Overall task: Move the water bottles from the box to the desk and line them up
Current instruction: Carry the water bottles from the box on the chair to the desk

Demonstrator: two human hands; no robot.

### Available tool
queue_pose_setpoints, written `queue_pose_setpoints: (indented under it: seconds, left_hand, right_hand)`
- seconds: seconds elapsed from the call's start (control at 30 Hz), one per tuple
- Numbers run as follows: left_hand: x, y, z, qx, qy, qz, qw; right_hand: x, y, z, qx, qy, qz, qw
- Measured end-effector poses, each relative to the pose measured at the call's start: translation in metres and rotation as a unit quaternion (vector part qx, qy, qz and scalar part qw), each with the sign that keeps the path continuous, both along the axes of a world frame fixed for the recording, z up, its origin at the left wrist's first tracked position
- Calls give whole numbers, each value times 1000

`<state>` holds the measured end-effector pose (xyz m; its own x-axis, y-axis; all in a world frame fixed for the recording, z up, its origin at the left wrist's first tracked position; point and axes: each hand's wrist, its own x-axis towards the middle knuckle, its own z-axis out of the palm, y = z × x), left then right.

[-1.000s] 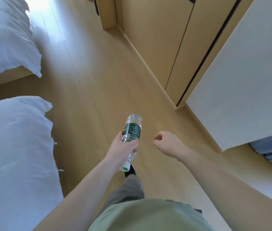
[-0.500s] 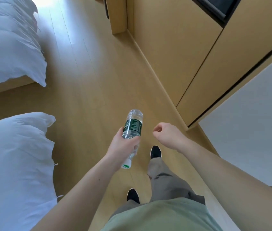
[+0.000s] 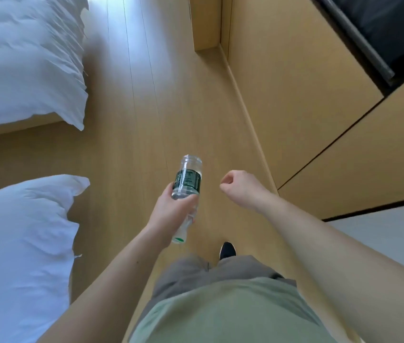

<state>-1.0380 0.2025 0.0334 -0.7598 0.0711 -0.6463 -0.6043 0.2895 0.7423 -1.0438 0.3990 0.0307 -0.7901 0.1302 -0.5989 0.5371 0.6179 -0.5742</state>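
A clear water bottle (image 3: 188,179) with a dark green label is held upside down, its white and green cap pointing back toward my body. My left hand (image 3: 171,214) is wrapped around the bottle's lower half. To the right of it, my right hand (image 3: 241,188) is curled into a loose fist with nothing in it. Both hands hang above the wooden floor (image 3: 146,120). No box and no desk top are in view.
Two beds with white duvets (image 3: 22,58) (image 3: 17,243) line the left side. Wooden cabinet fronts (image 3: 295,95) and a white panel (image 3: 393,231) run along the right, with a dark screen (image 3: 381,28) at the top right. One black shoe (image 3: 227,250) shows below the hands.
The view has advanced along the floor between beds and cabinets; the white panel slid to the lower right. The bottle stays in my left hand, my right fist unchanged.
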Motion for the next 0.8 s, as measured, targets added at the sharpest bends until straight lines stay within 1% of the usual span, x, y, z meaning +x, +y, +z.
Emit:
queue_pose_setpoints:
  seconds: [0.13,0.27,0.4,0.57,0.7,0.8]
  left_hand:
    - [-37,23,2,13,1,11,1000]
    - [-83,42,-2,-2,1,6,1000]
    - [-137,58,-7,16,6,7,1000]
    - [-221,73,-19,20,16,-3,1000]
    - [-291,77,-21,37,8,9,999]
    - [-344,76,-19,47,4,0,999]
  right_hand:
    - [-41,25,-4,-4,-9,9,1000]
    - [-88,46,-11,-6,-10,7,1000]
    - [-141,64,-17,-7,-20,4,1000]
    - [-224,77,-32,9,-12,5,1000]
    - [-296,79,-34,15,-26,18,999]
    - [-353,82,-32,17,-15,11,1000]
